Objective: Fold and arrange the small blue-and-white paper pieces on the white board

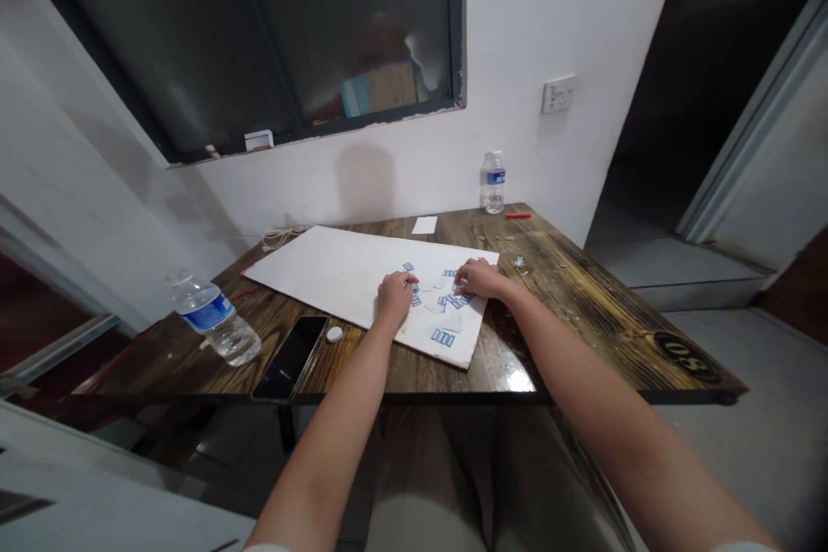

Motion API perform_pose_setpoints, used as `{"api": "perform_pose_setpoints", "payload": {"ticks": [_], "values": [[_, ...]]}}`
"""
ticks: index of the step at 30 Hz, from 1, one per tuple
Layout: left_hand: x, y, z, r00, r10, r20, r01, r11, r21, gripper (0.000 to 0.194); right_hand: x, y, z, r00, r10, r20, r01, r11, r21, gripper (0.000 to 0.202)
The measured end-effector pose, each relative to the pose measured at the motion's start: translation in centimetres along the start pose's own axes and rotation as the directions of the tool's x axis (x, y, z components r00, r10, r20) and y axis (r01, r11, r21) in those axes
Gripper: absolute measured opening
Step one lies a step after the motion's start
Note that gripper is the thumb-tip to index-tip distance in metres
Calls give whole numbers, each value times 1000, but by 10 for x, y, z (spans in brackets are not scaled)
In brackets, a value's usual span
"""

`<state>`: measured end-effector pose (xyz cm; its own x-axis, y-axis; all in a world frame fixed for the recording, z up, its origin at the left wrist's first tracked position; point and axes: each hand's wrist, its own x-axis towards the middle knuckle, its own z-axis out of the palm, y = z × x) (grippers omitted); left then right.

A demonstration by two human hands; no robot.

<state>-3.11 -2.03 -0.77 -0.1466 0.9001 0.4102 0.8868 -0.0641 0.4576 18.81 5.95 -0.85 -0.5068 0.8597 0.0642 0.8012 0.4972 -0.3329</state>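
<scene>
A white board (342, 267) lies at an angle on the dark wooden table. Several small paper pieces with blue marks, among them one near the board's front corner (443, 336), are scattered over its right part. My left hand (396, 293) rests at the left side of these pieces, its fingers bent together by a blue-marked piece; what they hold is too small to make out. On the right side of the pieces is my right hand (479, 278), fingers curled in towards the papers, their tips at a piece I cannot make out.
A water bottle (216, 319), a black phone (291, 358) and a white cap (335, 334) are at the left. Along the back stand another bottle (495, 183), a white paper (424, 225) and a red pen (518, 216). Paper scraps (518, 262) lie right of the board.
</scene>
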Motion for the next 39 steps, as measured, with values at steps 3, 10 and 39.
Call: {"api": "perform_pose_setpoints", "payload": {"ticks": [3, 10, 39], "values": [[0, -1, 1, 1000, 15, -2, -15, 1000, -20, 31, -1, -2, -1, 1000, 17, 2, -17, 1000, 3, 26], [0, -1, 2, 1000, 21, 15, -21, 1000, -22, 30, -3, -7, -3, 999, 30, 34, -30, 1000, 4, 20], [-1, 2, 3, 999, 24, 45, -23, 999, -29, 28, -17, -15, -20, 984, -180, 12, 175, 937, -303, 28]]}}
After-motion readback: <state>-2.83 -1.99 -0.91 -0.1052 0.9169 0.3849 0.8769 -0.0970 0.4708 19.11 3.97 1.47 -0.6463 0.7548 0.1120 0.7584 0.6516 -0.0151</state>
